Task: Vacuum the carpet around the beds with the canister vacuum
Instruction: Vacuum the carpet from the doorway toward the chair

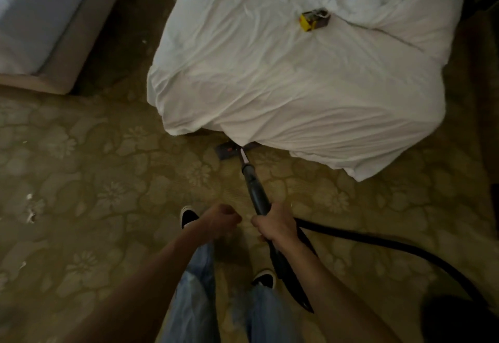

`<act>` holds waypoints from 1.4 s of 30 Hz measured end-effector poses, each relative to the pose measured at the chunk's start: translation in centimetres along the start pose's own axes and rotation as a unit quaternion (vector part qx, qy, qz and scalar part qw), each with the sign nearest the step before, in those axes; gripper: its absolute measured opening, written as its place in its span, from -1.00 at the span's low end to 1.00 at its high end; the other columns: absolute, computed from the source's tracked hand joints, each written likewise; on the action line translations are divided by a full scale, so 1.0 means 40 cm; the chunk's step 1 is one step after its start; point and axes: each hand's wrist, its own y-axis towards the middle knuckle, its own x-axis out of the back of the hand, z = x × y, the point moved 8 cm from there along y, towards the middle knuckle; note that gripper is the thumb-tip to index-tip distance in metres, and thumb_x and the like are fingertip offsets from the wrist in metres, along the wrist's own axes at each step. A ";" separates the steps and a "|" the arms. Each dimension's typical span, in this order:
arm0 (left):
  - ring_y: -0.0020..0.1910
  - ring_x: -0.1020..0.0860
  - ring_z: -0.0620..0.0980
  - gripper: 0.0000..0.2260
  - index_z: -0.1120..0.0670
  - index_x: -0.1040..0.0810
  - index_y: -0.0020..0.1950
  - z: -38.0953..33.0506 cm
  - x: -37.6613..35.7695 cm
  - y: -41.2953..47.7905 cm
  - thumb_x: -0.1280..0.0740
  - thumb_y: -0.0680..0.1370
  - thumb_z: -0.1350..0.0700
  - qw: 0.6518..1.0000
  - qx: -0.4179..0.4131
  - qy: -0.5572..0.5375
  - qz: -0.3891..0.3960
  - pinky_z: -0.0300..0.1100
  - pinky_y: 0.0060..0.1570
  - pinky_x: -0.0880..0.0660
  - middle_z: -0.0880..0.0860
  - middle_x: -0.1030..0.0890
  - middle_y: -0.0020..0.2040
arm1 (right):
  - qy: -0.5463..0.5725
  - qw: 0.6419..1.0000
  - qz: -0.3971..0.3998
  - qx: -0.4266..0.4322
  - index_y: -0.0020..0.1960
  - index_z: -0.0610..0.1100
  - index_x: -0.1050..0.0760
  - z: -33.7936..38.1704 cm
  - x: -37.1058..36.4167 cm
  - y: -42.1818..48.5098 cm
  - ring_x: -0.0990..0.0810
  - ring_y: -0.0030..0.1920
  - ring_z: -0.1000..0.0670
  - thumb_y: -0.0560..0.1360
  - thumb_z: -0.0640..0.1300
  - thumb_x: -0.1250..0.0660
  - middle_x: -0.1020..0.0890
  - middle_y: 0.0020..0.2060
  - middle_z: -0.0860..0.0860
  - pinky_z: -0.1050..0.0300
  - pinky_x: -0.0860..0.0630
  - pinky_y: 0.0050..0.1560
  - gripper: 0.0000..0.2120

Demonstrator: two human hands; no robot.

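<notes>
Patterned olive carpet point(108, 180), dim room, seen from above. Vacuum floor head point(228, 152) sits flat on the carpet at the foot corner of the near bed point(297, 86), its far edge tucked under the overhanging white sheet. Wand point(256, 194) runs from the head back and down toward the person, long axis nearly straight ahead, leaning slightly right.

Right hand point(274, 225) is wrapped round the wand's near end, a full grip, and is the only one on the tool. Left hand point(222, 219) is just beside it, apart from the wand, curled into a fist with nothing visible in it. So the head lies straight ahead of both hands, and the right arm does the driving. A push would send it further under the sheet; a pull would bring it toward the shoes point(189, 215).

Black hose point(378, 240) trails from the handle off to the right and curves toward a dark round shape point(459, 321) in the bottom right corner, probably the canister, too dark to confirm.

White scraps point(30, 207) lie on the carpet far left, well apart from the head, not yet picked up. Second bed point(40, 32) is at upper left, with a dark strip of floor between the two beds.

Small yellow and dark box point(314, 20) rests on the near bed; cannot tell what is in it.
</notes>
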 end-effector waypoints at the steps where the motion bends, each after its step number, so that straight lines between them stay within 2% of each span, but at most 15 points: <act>1: 0.00 -0.61 0.10 -0.78 0.24 -0.57 0.22 -0.007 -0.019 -0.005 -0.28 0.66 0.13 1.000 -0.001 0.004 -0.001 -0.03 0.07 -0.58 0.23 -0.62 0.06 | 0.010 1.000 -0.001 -0.002 0.19 -0.09 -0.54 -0.007 0.012 -0.007 -0.72 -0.14 -0.08 0.36 -0.03 -0.49 -0.69 -0.06 -0.07 -0.01 -0.73 -0.17 -0.57; 5: -0.17 -0.57 0.01 -0.72 0.21 -0.58 0.15 -0.066 -0.092 -0.028 -0.18 0.70 0.04 1.000 0.006 0.024 0.007 -0.21 -0.19 -0.48 0.16 -0.62 -0.01 | 0.052 0.999 0.012 -0.012 0.16 -0.11 -0.56 -0.018 0.037 -0.032 -0.73 -0.15 -0.09 0.36 -0.05 -0.50 -0.71 -0.09 -0.09 0.05 -0.67 -0.25 -0.60; 9: -0.22 -0.58 0.02 -0.63 0.20 -0.52 0.23 -0.121 -0.147 -0.026 -0.04 0.74 -0.01 0.999 0.030 -0.013 0.037 -0.28 -0.41 -0.49 0.14 -0.63 -0.02 | 0.109 0.994 0.007 -0.022 0.00 -0.09 -0.66 -0.037 0.066 -0.059 -0.73 -0.23 -0.08 0.34 0.05 -0.53 -0.73 -0.20 -0.07 0.10 -0.60 -0.32 -0.69; 12: -0.26 -0.57 0.03 -0.55 0.17 -0.51 0.11 -0.162 -0.182 -0.025 -0.13 0.68 -0.21 0.993 0.062 -0.084 0.053 -0.16 -0.32 -0.55 0.11 -0.61 -0.13 | 0.160 0.986 0.021 -0.036 -0.13 -0.17 -0.67 -0.062 0.087 -0.080 -0.63 -0.42 -0.01 0.42 -0.08 -0.50 -0.69 -0.34 -0.07 0.13 -0.52 -0.40 -0.85; 15: -0.28 -0.57 0.08 -0.47 0.20 -0.59 0.15 -0.218 -0.234 -0.036 -0.33 0.55 -0.28 0.994 0.075 -0.049 0.064 -0.12 -0.28 -0.52 0.24 -0.69 -0.09 | 0.191 0.980 0.028 -0.049 -0.16 -0.24 -0.66 -0.089 0.117 -0.098 -0.56 -0.47 0.01 0.45 -0.21 -0.46 -0.65 -0.37 -0.10 0.13 -0.50 -0.38 -0.91; 18: -0.37 -0.54 0.00 -0.71 0.10 -0.57 0.04 -0.261 -0.304 -0.051 -0.39 0.58 -0.13 0.993 0.071 0.007 0.092 -0.17 -0.27 -0.53 0.08 -0.62 -0.37 | 0.216 0.974 0.012 -0.063 -0.21 -0.17 -0.63 -0.133 0.161 -0.110 -0.56 -0.48 0.02 0.53 -0.23 -0.40 -0.65 -0.40 -0.07 0.13 -0.51 -0.38 -0.86; 21: -0.24 -0.56 -0.02 -0.75 0.04 -0.54 0.05 -0.295 -0.392 -0.073 -0.39 0.57 -0.13 0.989 0.070 0.064 0.118 -0.18 -0.21 -0.55 0.04 -0.58 -0.27 | 0.213 0.975 0.002 -0.065 -0.15 -0.24 -0.64 -0.203 0.215 -0.142 -0.58 -0.45 0.00 0.57 -0.20 -0.35 -0.66 -0.38 -0.07 0.12 -0.52 -0.36 -0.82; 26: -0.01 -0.62 0.06 -0.79 -0.01 -0.51 -0.01 -0.334 -0.592 -0.111 -0.37 0.58 -0.14 0.981 0.055 0.102 0.157 -0.05 0.02 -0.62 0.06 -0.64 0.00 | 0.290 0.952 -0.060 -0.076 0.09 -0.23 -0.67 -0.364 0.323 -0.213 -0.73 -0.16 -0.20 0.54 -0.16 -0.41 -0.75 -0.08 -0.19 0.09 -0.61 -0.25 -0.82; 28: -0.04 -0.63 0.05 -0.75 0.02 -0.52 0.00 -0.355 -0.681 -0.132 -0.32 0.61 -0.16 0.978 0.051 0.112 0.167 -0.07 -0.15 -0.61 0.06 -0.64 -0.02 | 0.326 0.938 -0.078 -0.084 0.06 -0.19 -0.68 -0.439 0.362 -0.234 -0.75 -0.12 -0.18 0.49 -0.07 -0.46 -0.76 -0.11 -0.15 0.02 -0.65 -0.17 -0.77; 29: -0.01 -0.63 0.06 -0.70 0.03 -0.53 0.05 -0.363 -0.729 -0.133 -0.29 0.62 -0.20 0.977 0.054 0.109 0.173 -0.05 -0.12 -0.62 0.07 -0.65 0.01 | 0.341 0.932 -0.083 -0.093 0.03 -0.19 -0.69 -0.480 0.383 -0.243 -0.74 -0.16 -0.14 0.47 -0.03 -0.48 -0.76 -0.14 -0.14 0.01 -0.64 -0.19 -0.75; 31: 0.09 -0.64 0.09 -0.61 0.02 -0.52 0.13 -0.371 -0.828 -0.124 -0.25 0.60 -0.29 0.974 0.060 0.115 0.185 0.06 0.15 -0.62 0.07 -0.66 0.08 | 0.370 0.917 -0.097 -0.109 -0.05 -0.22 -0.70 -0.564 0.430 -0.259 -0.70 -0.24 -0.12 0.42 0.00 -0.48 -0.76 -0.17 -0.17 0.03 -0.58 -0.25 -0.72; 33: 0.12 -0.63 0.11 -0.59 0.00 -0.52 0.12 -0.384 -0.931 -0.115 -0.23 0.59 -0.32 0.972 0.063 0.123 0.191 0.10 0.24 -0.57 0.06 -0.66 0.07 | 0.393 0.904 -0.112 -0.123 -0.11 -0.22 -0.70 -0.656 0.478 -0.269 -0.71 -0.25 -0.14 0.35 0.02 -0.46 -0.76 -0.19 -0.17 0.02 -0.54 -0.26 -0.70; 37: 0.09 -0.64 0.13 -0.53 0.10 -0.58 0.18 -0.438 -1.155 -0.123 -0.41 0.52 -0.25 0.974 0.069 0.111 0.186 0.01 0.04 -0.60 0.12 -0.68 0.09 | 0.448 0.873 -0.146 -0.126 -0.16 -0.16 -0.68 -0.826 0.571 -0.279 -0.69 -0.26 -0.13 0.24 0.13 -0.41 -0.74 -0.20 -0.17 -0.05 -0.54 -0.26 -0.63; 39: 0.06 -0.67 0.17 -0.51 0.14 -0.64 0.18 -0.468 -1.255 -0.127 -0.54 0.43 -0.17 0.976 0.067 0.100 0.179 0.03 0.04 -0.62 0.17 -0.72 0.07 | 0.479 0.855 -0.163 -0.116 -0.18 -0.01 -0.65 -0.890 0.619 -0.292 -0.73 -0.17 -0.14 0.26 0.16 -0.40 -0.74 -0.20 -0.08 -0.07 -0.61 -0.18 -0.73; 42: -0.09 -0.67 0.16 -0.66 0.23 -0.67 0.10 -0.515 -1.385 -0.137 -0.53 0.47 0.01 0.977 0.058 0.120 0.168 0.00 0.02 -0.62 0.20 -0.72 -0.09 | 0.528 0.825 -0.175 -0.101 -0.13 0.11 -0.62 -0.965 0.691 -0.297 -0.68 -0.20 -0.08 0.31 0.11 -0.39 -0.71 -0.21 0.01 -0.08 -0.63 -0.16 -0.83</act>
